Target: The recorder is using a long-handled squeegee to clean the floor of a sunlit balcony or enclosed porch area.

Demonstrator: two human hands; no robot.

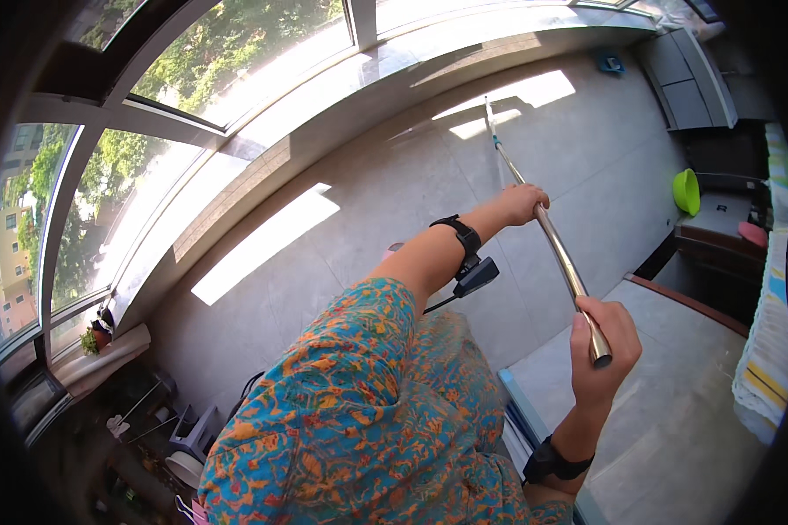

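Both of my hands grip one silver metal pole (564,255), which slants from near my body toward the far floor. My left hand (524,203) is closed around it farther along. Close to its round near end, my right hand (606,350) is wrapped round the pole with the thumb along its side. Beyond the left hand, a teal joint (496,141) links the pole to a narrow pale head (488,109) on the floor. Whether that head is a flat mop or a squeegee, I cannot make out.
Sunlit grey tiles (385,206) stretch under a long window ledge (284,144). To the right are a grey cabinet (681,83), a lime green basin (686,192) and a raised sill (687,304). A potted plant (92,339) and clutter sit at the lower left.
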